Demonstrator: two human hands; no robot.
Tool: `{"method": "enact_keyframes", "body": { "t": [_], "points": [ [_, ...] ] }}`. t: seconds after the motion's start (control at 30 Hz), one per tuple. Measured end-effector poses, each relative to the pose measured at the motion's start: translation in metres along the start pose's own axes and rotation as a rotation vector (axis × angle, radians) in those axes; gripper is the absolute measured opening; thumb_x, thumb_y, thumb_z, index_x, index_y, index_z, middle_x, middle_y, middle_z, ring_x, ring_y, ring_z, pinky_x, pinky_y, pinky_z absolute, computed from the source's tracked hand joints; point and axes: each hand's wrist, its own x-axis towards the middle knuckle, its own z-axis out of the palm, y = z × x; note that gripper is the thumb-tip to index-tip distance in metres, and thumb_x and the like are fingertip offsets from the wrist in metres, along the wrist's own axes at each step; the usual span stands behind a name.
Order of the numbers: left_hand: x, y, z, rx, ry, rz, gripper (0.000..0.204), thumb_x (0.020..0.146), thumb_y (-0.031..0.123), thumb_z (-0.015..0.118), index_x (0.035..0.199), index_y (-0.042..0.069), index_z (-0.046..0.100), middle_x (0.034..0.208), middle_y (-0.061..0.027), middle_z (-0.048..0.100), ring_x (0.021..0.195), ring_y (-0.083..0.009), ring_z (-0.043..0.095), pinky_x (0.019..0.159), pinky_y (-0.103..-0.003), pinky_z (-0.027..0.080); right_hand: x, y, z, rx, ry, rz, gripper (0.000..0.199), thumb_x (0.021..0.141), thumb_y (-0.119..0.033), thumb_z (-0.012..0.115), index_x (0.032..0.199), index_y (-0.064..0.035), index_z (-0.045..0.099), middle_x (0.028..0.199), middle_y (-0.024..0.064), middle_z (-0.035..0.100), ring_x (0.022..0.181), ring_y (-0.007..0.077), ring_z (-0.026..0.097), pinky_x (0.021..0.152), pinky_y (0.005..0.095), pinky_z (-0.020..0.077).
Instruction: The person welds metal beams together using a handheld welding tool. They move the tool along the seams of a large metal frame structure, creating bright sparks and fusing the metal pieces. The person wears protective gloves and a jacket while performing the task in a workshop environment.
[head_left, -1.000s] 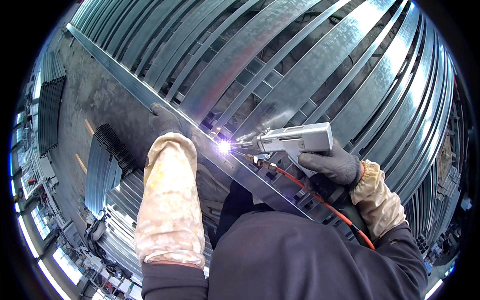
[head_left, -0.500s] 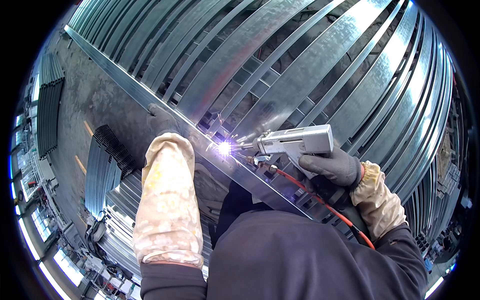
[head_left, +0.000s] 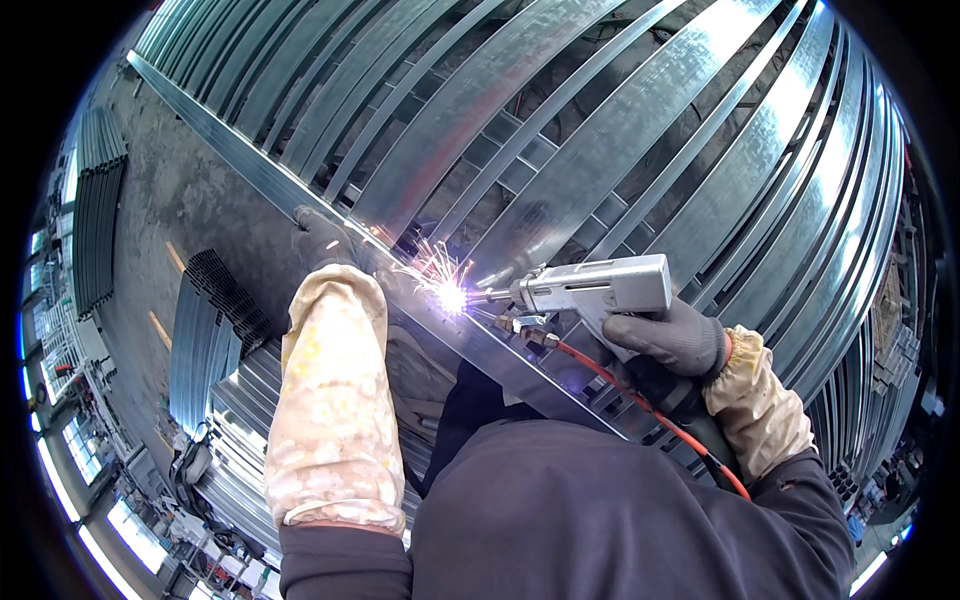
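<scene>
My right hand (head_left: pixel 665 338), in a grey glove, is wrapped around the handle of a silver handheld welding gun (head_left: pixel 600 285). Its nozzle points left at a long galvanized steel tube (head_left: pixel 510 362), where a bright white-violet spot throws sparks up and to the left. A red-orange hose (head_left: pixel 600 370) runs from below the nozzle back under my right forearm. Left of the sparks, my gloved left hand (head_left: pixel 325 242) is closed over the same tube. Its fingers show only in part. Flat steel bars (head_left: pixel 590 165) meet the tube from the far side.
More bars and narrow strips spread across the far side, with gaps between them. At left, stacked dark profiles (head_left: pixel 98 210) lie on the concrete floor (head_left: pixel 190 170). A bundle of curved steel pieces (head_left: pixel 200 350) and shiny bars (head_left: pixel 250 410) lie left of my left forearm.
Sparks now fan out wider, up and to the left. The welding gun and its bright spot have shifted slightly to the right; my left hand stays nearly in place.
</scene>
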Motion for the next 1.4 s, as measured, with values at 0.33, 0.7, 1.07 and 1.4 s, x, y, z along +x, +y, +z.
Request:
{"method": "enact_keyframes", "body": {
  "t": [0.33, 0.7, 1.07, 1.4],
  "points": [
    [-0.033, 0.03, -0.005, -0.038, -0.03, -0.097, 0.069, 0.101, 0.051, 0.033, 0.132, -0.008, 0.052, 0.128, -0.0248, 0.06, 0.115, -0.0384, 0.06, 0.098, -0.042, 0.046, -0.002, 0.017, -0.008, 0.011, 0.007, 0.005, 0.042, 0.095, -0.028, 0.062, 0.122, 0.0036, 0.053, 0.088, 0.0083, 0.06, 0.065, 0.0154, 0.065, 0.055, 0.029, 0.0546],
    [0.002, -0.001, 0.001, 0.084, 0.023, 0.002, 0.069, 0.102, 0.05, 0.032, 0.13, -0.009, 0.053, 0.121, -0.0264, 0.063, 0.111, -0.0389, 0.062, 0.094, -0.042, 0.05, -0.009, 0.015, -0.005, 0.019, 0.022, 0.004, 0.043, 0.095, -0.028, 0.063, 0.123, 0.003, 0.052, 0.086, 0.006, 0.057, 0.068, 0.015, 0.063, 0.057, 0.0288, 0.0544],
    [-0.008, 0.008, -0.001, 0.038, -0.035, -0.044, 0.069, 0.1, 0.05, 0.032, 0.129, -0.009, 0.054, 0.124, -0.0277, 0.061, 0.114, -0.0412, 0.06, 0.098, -0.044, 0.048, -0.014, 0.015, -0.005, 0.016, 0.03, 0.008, 0.049, 0.094, -0.025, 0.064, 0.133, 0.001, 0.047, 0.088, 0.0067, 0.058, 0.064, 0.0151, 0.064, 0.055, 0.0282, 0.0536],
    [-0.025, 0.022, -0.003, 0.002, -0.042, -0.045, 0.07, 0.099, 0.05, 0.032, 0.129, -0.009, 0.054, 0.121, -0.0279, 0.062, 0.11, -0.0409, 0.063, 0.094, -0.046, 0.051, -0.017, 0.026, -0.011, 0.069, 0.048, -0.009, 0.057, 0.092, -0.024, 0.067, 0.138, -0.0014, 0.043, 0.093, 0.0094, 0.06, 0.065, 0.0162, 0.066, 0.054, 0.0282, 0.0554]
  ]
}}
